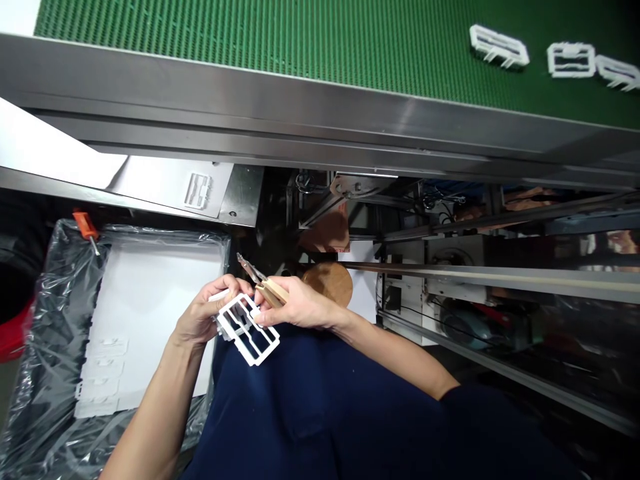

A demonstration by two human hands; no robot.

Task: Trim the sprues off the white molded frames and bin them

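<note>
3 wht frames (500, 51) on belt (280, 37), 1 pr pliers (266, 287), 1 scrwdrvr (86, 225)

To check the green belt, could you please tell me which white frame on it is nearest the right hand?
The leftmost white frame; the middle frame and rightmost frame lie close together, farther from the right hand.

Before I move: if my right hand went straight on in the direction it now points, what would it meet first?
Most likely the white frame in your left hand; your right hand seems to touch it, though depth is hard to judge here.
</note>
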